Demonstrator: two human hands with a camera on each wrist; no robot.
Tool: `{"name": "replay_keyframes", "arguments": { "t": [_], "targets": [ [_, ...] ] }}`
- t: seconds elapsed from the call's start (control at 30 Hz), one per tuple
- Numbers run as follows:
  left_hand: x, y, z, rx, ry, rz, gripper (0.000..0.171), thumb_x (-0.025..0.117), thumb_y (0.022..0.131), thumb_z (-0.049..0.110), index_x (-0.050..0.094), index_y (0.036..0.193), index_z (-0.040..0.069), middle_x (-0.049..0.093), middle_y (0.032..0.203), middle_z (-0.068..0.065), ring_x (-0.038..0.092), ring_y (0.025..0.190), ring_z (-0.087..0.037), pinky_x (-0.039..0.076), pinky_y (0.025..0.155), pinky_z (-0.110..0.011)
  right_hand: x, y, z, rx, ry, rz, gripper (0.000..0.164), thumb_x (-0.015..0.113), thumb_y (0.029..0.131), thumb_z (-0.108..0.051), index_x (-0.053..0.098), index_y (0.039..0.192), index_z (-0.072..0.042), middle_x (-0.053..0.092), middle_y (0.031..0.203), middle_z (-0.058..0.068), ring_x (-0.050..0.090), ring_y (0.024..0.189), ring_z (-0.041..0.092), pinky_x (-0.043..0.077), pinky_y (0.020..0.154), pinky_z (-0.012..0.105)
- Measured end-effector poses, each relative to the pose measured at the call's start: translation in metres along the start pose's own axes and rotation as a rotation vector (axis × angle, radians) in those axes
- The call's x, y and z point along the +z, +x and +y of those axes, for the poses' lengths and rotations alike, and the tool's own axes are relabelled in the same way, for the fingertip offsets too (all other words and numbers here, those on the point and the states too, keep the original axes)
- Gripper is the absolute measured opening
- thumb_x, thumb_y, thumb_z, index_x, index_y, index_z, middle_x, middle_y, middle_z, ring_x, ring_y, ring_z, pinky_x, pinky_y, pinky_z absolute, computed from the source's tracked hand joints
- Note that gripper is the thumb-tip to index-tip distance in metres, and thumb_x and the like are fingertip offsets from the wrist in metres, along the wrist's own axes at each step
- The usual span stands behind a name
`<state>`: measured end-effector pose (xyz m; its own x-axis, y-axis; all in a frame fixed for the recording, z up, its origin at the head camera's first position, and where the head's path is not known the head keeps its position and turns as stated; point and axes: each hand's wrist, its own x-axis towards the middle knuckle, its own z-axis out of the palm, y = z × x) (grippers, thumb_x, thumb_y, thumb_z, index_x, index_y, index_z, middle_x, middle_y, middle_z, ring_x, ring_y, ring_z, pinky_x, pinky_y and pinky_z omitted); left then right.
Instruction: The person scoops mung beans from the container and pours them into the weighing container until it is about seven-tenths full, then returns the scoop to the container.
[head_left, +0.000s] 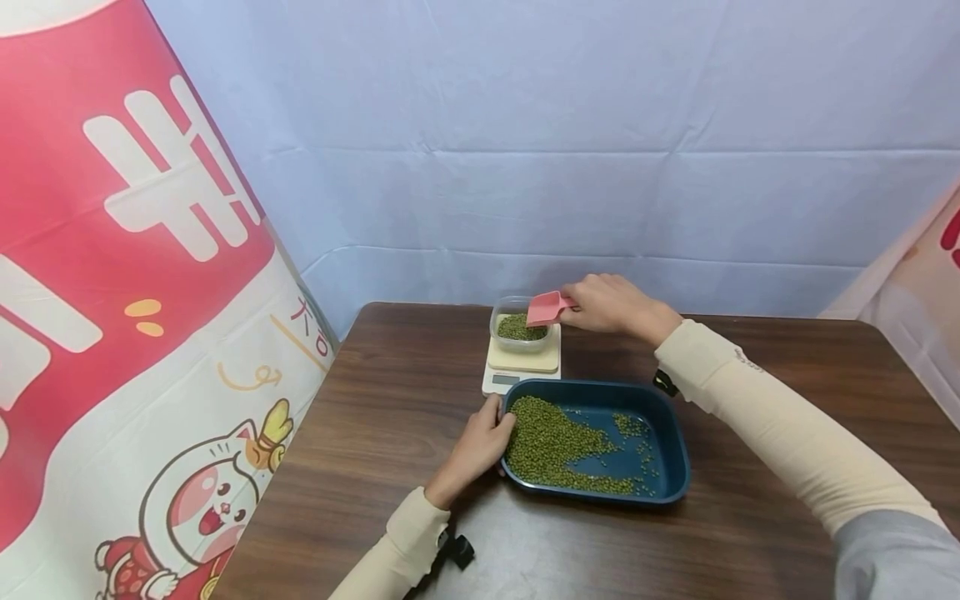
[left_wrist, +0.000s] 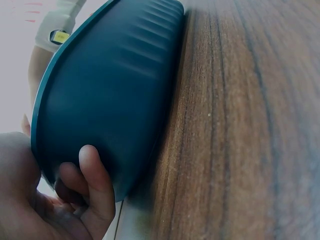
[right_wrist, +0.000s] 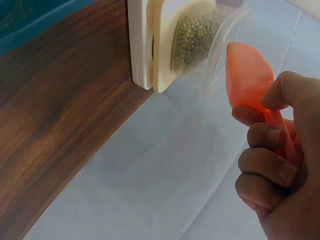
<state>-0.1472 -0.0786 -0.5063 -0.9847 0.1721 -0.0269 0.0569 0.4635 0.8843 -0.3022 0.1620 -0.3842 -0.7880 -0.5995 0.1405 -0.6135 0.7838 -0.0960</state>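
My right hand [head_left: 609, 303] grips the handle of a pink scoop [head_left: 545, 308], its fingers curled round it in the right wrist view. The scoop's blade is tilted above the rim of a clear plastic container [head_left: 516, 345]. Inside that container lie green mung beans [right_wrist: 195, 41]. It stands on a kitchen scale [head_left: 498, 380] with a cream top. My left hand [head_left: 480, 437] holds the left end of a dark blue tray [head_left: 678, 454], thumb at the rim and fingers against the outer wall [left_wrist: 105, 100]. More mung beans [head_left: 543, 446] are heaped in the tray's left part.
Everything stands on a brown wooden table [head_left: 405, 375]. Its far edge meets a pale hanging cloth [head_left: 562, 167] close behind the scale. The tray sits just in front of the scale. At the left hangs a printed red and white cloth [head_left: 150, 350].
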Motion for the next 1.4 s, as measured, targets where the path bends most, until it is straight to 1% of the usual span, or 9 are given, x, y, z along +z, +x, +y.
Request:
{"name": "replay_keyframes", "arguments": {
  "t": [0.4,0.63,0.9,1.13,1.4],
  "targets": [
    [0.001,0.001,-0.003,0.002,-0.011,0.0,0.017,0.042,0.1,0.021,0.042,0.087,0.01,0.055,0.064,-0.012,0.055,0.033,-0.022,0.052,0.029,-0.038,0.001,-0.004,0.0,0.006,-0.001,0.004,0.017,0.058,0.087,-0.034,0.054,0.079,-0.02,0.047,0.057,-0.002,0.043,0.049,0.015,0.033,0.041,0.027],
    [0.001,0.0,-0.003,-0.002,-0.007,-0.001,0.017,0.042,0.1,0.022,0.042,0.087,0.011,0.055,0.064,-0.012,0.055,0.033,-0.022,0.051,0.028,-0.037,0.005,-0.01,0.001,-0.018,0.014,0.019,0.015,0.058,0.086,-0.031,0.053,0.08,-0.019,0.044,0.056,-0.002,0.039,0.047,0.013,0.03,0.039,0.025],
    [-0.001,0.0,-0.001,0.003,-0.01,-0.003,0.017,0.042,0.1,0.021,0.042,0.087,0.01,0.054,0.064,-0.012,0.055,0.033,-0.022,0.052,0.029,-0.038,0.004,-0.018,0.002,-0.052,0.024,0.05,0.011,0.058,0.084,-0.027,0.052,0.079,-0.019,0.042,0.056,-0.003,0.036,0.047,0.011,0.029,0.039,0.024],
    [-0.002,-0.001,-0.001,0.001,0.002,0.0,0.018,0.042,0.1,0.021,0.042,0.086,0.01,0.054,0.063,-0.012,0.054,0.032,-0.021,0.051,0.028,-0.037,-0.005,-0.026,0.002,-0.043,0.026,0.072,0.012,0.059,0.084,-0.026,0.052,0.078,-0.018,0.044,0.056,-0.003,0.037,0.047,0.011,0.029,0.039,0.023],
    [-0.004,-0.001,-0.001,0.001,0.004,0.004,0.017,0.042,0.099,0.02,0.041,0.086,0.01,0.054,0.063,-0.012,0.054,0.032,-0.022,0.052,0.029,-0.038,-0.017,-0.037,0.0,-0.038,0.011,0.092,0.013,0.058,0.082,-0.027,0.049,0.076,-0.02,0.04,0.055,-0.004,0.034,0.047,0.011,0.025,0.04,0.023]
  ]
}}
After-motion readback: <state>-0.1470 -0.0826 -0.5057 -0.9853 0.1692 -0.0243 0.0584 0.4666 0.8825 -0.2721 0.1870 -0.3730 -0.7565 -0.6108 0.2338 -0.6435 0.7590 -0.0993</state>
